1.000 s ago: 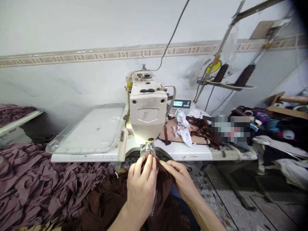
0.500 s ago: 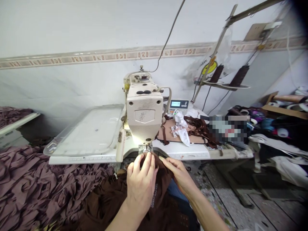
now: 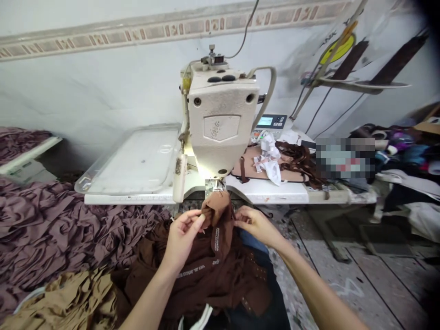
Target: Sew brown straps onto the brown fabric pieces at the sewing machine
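Observation:
A dark brown garment (image 3: 213, 275) with white printed lettering spreads across the lap. Its upper end, a lighter brown cupped part, reaches up to the presser foot of the white sewing machine (image 3: 222, 130). My left hand (image 3: 184, 233) pinches the left edge of this part between thumb and fingers. On the opposite side, my right hand (image 3: 256, 224) is closed with its fingertips on the right edge. Both hands are just in front of the needle area, a little apart from the machine. Rows of small eyelets show at the garment's right side.
Left of the machine lies a clear plastic tray (image 3: 134, 160). Mauve fabric (image 3: 85, 233) is heaped at the left, with tan fabric (image 3: 75, 298) below it. Brown and white straps (image 3: 270, 158) rest by the control panel (image 3: 270, 123). Dark thread cones (image 3: 400, 59) stand at upper right.
Both hands have drawn back from the needle area and spread apart, the left one moving left. The garment's cupped part now shows between them. The camera view has tilted down and closer.

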A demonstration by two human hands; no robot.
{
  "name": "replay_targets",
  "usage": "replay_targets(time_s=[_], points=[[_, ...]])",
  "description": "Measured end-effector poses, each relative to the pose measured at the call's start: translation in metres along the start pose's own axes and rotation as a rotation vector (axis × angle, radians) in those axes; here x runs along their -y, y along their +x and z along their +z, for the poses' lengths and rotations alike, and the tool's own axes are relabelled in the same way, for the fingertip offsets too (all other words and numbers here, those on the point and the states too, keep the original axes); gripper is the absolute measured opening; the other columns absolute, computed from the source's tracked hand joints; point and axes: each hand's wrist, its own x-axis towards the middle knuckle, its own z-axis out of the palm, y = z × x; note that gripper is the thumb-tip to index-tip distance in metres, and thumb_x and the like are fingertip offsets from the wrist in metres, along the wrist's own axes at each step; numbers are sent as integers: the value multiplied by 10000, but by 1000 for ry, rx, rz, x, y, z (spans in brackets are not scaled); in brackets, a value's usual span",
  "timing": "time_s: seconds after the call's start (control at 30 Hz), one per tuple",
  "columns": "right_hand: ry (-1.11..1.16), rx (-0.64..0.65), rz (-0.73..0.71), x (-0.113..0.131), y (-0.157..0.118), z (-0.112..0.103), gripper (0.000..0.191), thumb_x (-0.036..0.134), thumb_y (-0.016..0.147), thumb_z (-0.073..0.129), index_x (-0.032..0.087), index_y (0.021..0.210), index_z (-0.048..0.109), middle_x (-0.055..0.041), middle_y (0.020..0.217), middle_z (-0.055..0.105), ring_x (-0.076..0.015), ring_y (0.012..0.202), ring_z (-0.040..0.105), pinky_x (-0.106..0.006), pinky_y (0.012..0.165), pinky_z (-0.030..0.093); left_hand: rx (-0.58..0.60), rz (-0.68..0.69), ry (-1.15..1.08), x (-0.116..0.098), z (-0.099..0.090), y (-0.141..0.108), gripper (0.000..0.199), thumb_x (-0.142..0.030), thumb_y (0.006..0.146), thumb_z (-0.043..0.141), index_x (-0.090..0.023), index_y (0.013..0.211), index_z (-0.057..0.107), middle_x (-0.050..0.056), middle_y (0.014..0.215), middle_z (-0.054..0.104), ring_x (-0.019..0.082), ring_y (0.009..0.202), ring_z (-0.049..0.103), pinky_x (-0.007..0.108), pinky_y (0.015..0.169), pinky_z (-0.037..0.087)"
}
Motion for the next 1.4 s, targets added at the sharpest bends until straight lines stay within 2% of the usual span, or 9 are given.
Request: replay_targets(time_s=[0.13,0.3,0.57,0.63,0.77,0.87,1.0,1.17,1.4], points=[[299,-26,115,-11,4,15,350,511,776,874,209,860,718,-12,726,694,-195,617,622,-294,560,491,1,46,2,-3,18,-16,271,-417,914,799,-167,1020,800,23,810,750,145,712,682,251,708,581],[382,-115,98,-14,-10,19,410,574,748,901,209,909,803,-66,920,799,-263,896,721,-375,843,571,190,185,73,-21,30,-35,134,-304,987,735,-196,949,804,75,1005,783,203,959,733,295,876,586],[628,-301,141,-9,-29,20,477,686,708,913,232,842,858,-126,1111,839,-312,1048,737,-423,943,546,1055,546,315,-18,66,-86,316,-312,1039,695,-305,1348,761,55,1050,837,221,1063,782,303,1014,592],[613,-307,105,1,-36,20,438,638,671,960,229,702,806,-104,922,834,-276,906,723,-398,877,542,870,518,316,-14,65,-81,265,-337,1048,682,-274,1286,780,62,1043,826,204,960,785,275,894,607],[605,-192,41,24,-55,19,380,538,665,994,232,641,770,-74,798,792,-232,762,672,-355,736,517,169,383,343,-10,43,-47,196,-314,1065,616,-210,1030,778,87,1015,772,224,977,727,342,919,565],[595,-81,30,36,-63,24,285,429,705,993,231,698,788,-75,851,802,-220,759,683,-345,719,526,287,111,273,-2,28,-31,263,-422,1040,648,-216,1165,753,72,1073,764,224,1013,704,337,916,550],[537,-40,32,43,-56,36,238,360,763,965,208,797,785,-58,866,775,-189,767,687,-308,713,529,367,-106,92,9,25,-38,372,-545,979,708,-174,962,708,-52,680,539,115,627,487,227,616,401],[424,11,92,62,-42,35,528,340,707,1002,226,1158,751,-28,982,740,-141,711,644,-277,679,514,266,34,182,3,27,-48,301,-440,998,690,-167,883,743,-25,749,519,114,661,478,231,616,369],[79,58,-198,109,-27,24,262,434,940,805,223,785,790,-43,813,684,-204,764,593,-328,686,446,202,316,320,-28,22,-37,202,-284,1021,686,-190,861,765,2,788,601,122,680,561,231,634,451]])
